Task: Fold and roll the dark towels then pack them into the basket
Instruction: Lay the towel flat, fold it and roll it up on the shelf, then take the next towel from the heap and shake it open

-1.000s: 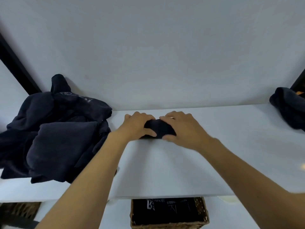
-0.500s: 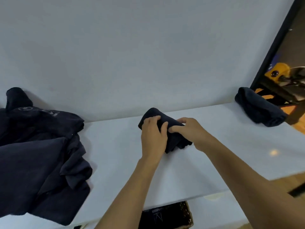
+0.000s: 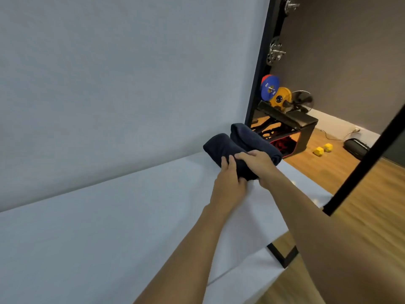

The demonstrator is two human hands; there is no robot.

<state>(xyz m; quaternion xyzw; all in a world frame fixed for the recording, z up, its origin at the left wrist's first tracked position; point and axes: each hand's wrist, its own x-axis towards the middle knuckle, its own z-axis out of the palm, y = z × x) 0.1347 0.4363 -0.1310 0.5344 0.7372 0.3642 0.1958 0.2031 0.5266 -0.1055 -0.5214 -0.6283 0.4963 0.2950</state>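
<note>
Both my hands hold a rolled dark towel (image 3: pixel 221 148) at the far right end of the white table (image 3: pixel 109 227). My left hand (image 3: pixel 229 183) grips its near end from the left, fingers curled over the roll. My right hand (image 3: pixel 259 163) grips it from the right, thumb and fingers pinching the cloth. A second rolled dark towel (image 3: pixel 252 139) lies right beside it, touching it, at the table's far right corner. The basket and the pile of loose towels are out of view.
A white backdrop (image 3: pixel 131 84) rises behind the table. A black frame post (image 3: pixel 260 62) stands at the right corner and a black bar (image 3: pixel 368 156) crosses at right. Beyond lie a wooden floor (image 3: pixel 361 216), a weight rack with coloured plates (image 3: pixel 276 95) and yellow dumbbells (image 3: pixel 323 149).
My view has swung right. Both hands carried the rolled towel from the table's middle to the right end, beside the other roll. The loose pile and basket left the view.
</note>
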